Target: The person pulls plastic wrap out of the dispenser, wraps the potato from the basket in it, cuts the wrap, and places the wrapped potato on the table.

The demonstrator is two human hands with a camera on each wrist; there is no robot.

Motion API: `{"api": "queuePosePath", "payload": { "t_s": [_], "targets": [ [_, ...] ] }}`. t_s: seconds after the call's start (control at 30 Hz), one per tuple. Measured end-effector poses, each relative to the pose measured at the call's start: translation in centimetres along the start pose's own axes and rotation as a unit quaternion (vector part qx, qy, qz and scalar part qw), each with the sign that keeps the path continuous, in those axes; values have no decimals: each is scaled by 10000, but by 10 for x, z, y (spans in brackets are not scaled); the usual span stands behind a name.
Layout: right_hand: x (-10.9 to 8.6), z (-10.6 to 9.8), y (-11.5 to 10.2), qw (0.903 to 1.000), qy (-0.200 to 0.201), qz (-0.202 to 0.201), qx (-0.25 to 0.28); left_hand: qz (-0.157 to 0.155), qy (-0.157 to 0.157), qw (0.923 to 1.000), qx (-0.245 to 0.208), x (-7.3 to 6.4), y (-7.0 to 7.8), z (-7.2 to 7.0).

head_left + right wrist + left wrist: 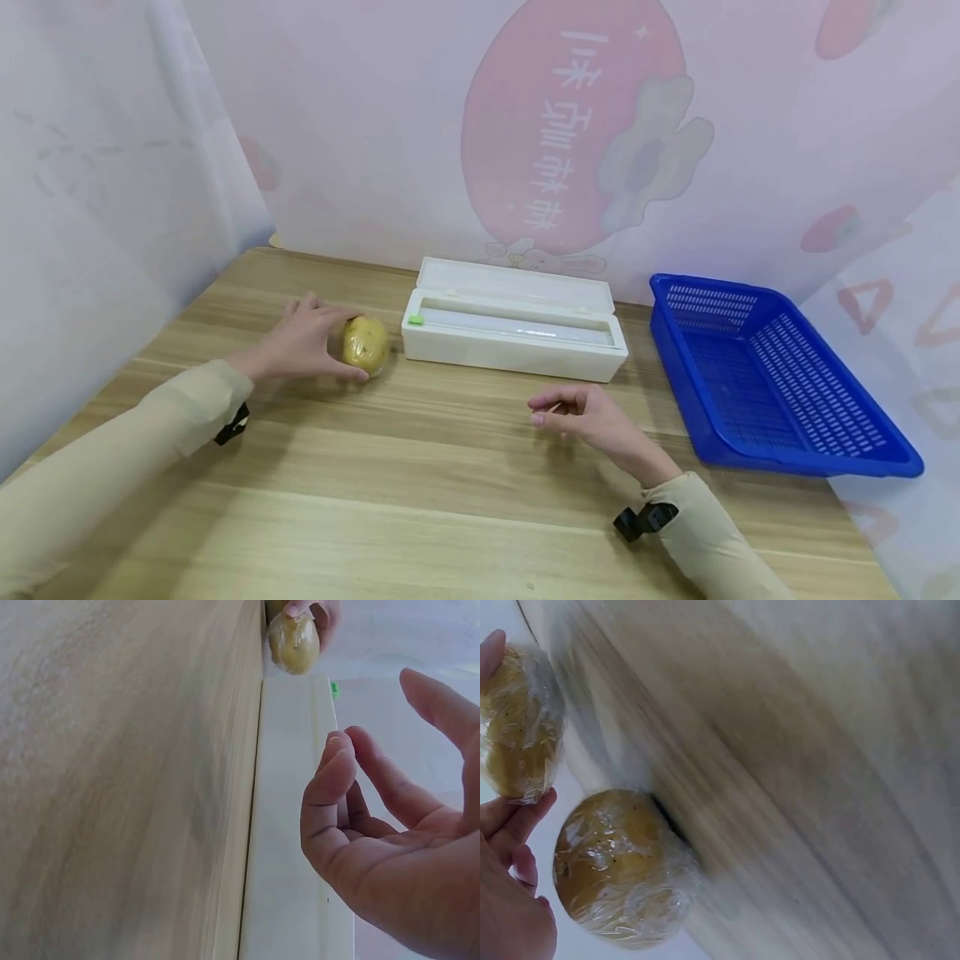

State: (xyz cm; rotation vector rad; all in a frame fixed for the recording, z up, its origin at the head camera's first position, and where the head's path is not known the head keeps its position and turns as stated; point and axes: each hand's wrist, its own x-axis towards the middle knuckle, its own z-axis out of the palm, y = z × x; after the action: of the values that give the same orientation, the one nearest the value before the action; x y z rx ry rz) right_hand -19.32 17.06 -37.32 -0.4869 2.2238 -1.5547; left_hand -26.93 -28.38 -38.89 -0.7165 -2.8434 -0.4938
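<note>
My left hand (300,343) holds a yellow potato (366,344) wrapped in clear plastic film, thumb on its near side and fingers on its far side. In the left wrist view this potato (526,724) sits between the fingertips. A second film-wrapped potato (622,866) stands on the wooden table close beside it; in the head view the left hand hides it. My right hand (592,421) hovers over the table in front of a white box (510,354), fingers loosely bent with nothing between them, as the right wrist view also shows.
The white box's lid (517,287) is raised at the back, and a roll of film (517,327) lies inside. A green tab (416,320) sits at its left end. To the right stands a blue plastic basket (693,400). A printed curtain (375,125) hangs behind the table.
</note>
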Motion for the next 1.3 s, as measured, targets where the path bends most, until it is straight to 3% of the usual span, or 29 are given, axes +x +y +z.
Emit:
{"api": "queuePosePath", "payload": {
  "t_s": [0.57,0.9,1.0,1.1,1.3],
  "targets": [
    [-3,-5,-5,9997,53,60,-223,-301,-381,9982,349,9,-6,-1],
    [-1,-21,-24,9956,763,-179,-516,-584,-330,9977,20,9,6,-13],
    [-3,-26,-32,9877,1207,-346,-932,-657,-192,9976,-50,10,14,-18],
    [-5,-31,-39,9726,1752,-523,-1436,-636,40,9979,-74,11,28,-21],
    [-12,-37,-52,9377,2636,-831,-2106,-430,751,9962,61,12,72,-29]
  ]
}}
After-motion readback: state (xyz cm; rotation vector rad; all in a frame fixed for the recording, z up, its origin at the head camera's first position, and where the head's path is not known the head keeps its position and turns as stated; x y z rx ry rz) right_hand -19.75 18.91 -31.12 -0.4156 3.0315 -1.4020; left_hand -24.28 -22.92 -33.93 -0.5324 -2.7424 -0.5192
